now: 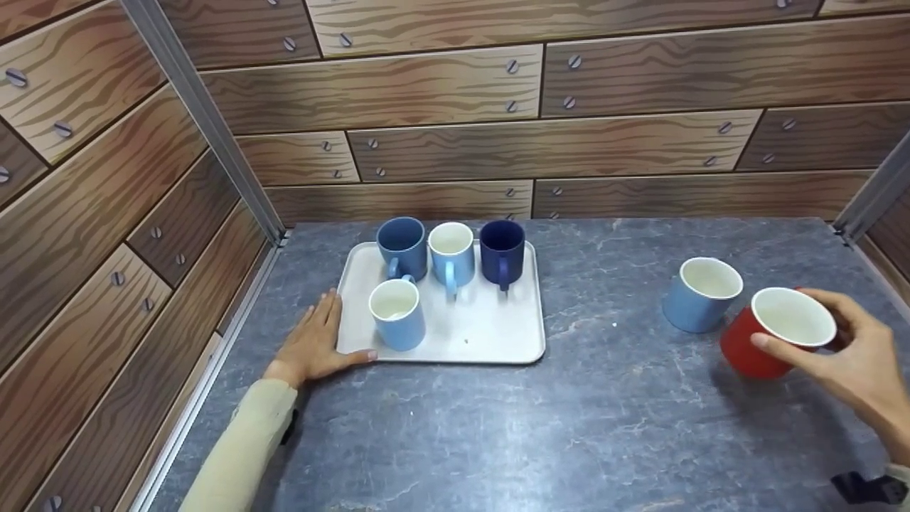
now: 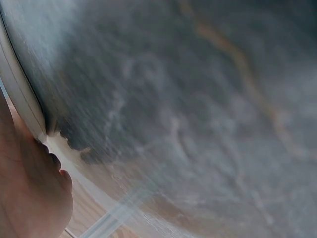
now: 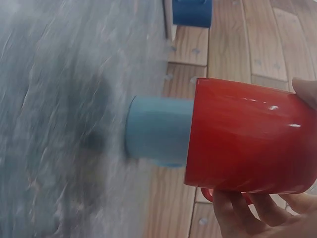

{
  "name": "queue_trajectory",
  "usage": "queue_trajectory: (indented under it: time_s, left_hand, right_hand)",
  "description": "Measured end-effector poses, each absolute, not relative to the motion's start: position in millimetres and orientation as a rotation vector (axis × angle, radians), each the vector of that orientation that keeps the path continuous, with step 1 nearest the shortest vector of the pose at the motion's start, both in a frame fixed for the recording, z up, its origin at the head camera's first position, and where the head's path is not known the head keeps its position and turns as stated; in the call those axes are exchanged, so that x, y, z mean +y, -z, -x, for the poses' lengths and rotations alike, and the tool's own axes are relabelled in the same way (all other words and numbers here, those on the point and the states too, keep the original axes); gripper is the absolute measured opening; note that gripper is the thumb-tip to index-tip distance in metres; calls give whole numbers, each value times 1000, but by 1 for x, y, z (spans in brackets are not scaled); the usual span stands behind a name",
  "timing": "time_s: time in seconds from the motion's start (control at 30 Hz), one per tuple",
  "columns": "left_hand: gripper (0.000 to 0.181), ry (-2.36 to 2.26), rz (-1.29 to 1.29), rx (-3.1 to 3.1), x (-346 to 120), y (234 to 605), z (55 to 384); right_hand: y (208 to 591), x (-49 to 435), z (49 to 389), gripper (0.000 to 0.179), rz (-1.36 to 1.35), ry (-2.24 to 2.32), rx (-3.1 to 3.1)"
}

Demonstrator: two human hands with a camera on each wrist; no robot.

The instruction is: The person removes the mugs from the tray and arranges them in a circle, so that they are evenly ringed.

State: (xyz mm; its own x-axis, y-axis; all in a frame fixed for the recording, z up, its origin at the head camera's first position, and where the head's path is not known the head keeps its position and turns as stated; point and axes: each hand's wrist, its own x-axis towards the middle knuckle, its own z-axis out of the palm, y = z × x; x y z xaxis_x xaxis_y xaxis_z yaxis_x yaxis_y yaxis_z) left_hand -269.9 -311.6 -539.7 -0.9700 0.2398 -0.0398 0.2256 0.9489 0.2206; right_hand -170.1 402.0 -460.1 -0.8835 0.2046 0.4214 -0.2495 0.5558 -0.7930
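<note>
At the right, my right hand grips a red mug with a white inside, thumb on the near side, other fingers on the far side. In the right wrist view the red mug hangs above the tabletop. Just behind it stands a light blue mug. My left hand rests against the left edge of a white tray, fingers straight, thumb at its front edge. On the tray, a light blue mug stands in front of a medium blue mug, another light blue mug and a navy mug.
The grey marbled tabletop meets a wood-patterned back wall. Another such wall closes the left side, with a metal strip along its foot. A metal post stands at the right back corner.
</note>
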Motion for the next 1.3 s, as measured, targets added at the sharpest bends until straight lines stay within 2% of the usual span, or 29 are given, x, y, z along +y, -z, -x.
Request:
queue_trajectory:
  time_s: [0.6, 1.07, 1.3]
  left_hand:
    - [137, -332, -369, 3029, -311, 539, 270]
    - [136, -343, -374, 3044, -311, 539, 269]
    - [136, -337, -368, 3040, -311, 539, 270]
  right_hand:
    - [496, 434, 205, 59, 135, -1235, -2413]
    - [503, 433, 215, 70, 132, -1211, -2447]
    - [505, 433, 217, 67, 139, -1209, -2448]
